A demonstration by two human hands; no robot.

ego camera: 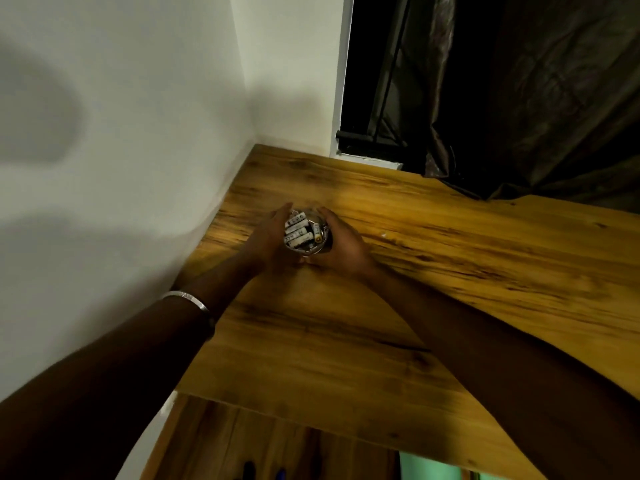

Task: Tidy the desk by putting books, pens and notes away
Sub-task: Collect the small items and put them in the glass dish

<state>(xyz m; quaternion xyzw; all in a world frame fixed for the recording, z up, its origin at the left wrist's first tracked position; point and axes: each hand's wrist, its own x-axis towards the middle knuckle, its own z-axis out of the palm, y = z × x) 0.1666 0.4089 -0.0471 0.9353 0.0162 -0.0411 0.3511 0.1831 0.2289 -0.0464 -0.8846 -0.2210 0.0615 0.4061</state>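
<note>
A small clear glass jar (304, 235) filled with several white batteries sits on the wooden desk (450, 258) near the left wall. My left hand (268, 239) cups the jar's left side and my right hand (341, 242) cups its right side, so both hands hold it between them. A silver bangle (188, 299) circles my left wrist. The jar's lower part is hidden by my palms.
A white wall (121, 168) runs along the desk's left edge. A dark curtain (519, 98) hangs over the desk's back right corner. Below the front edge, a lower wooden surface (263, 445) holds two dark pens (247, 471) and something green (429, 465).
</note>
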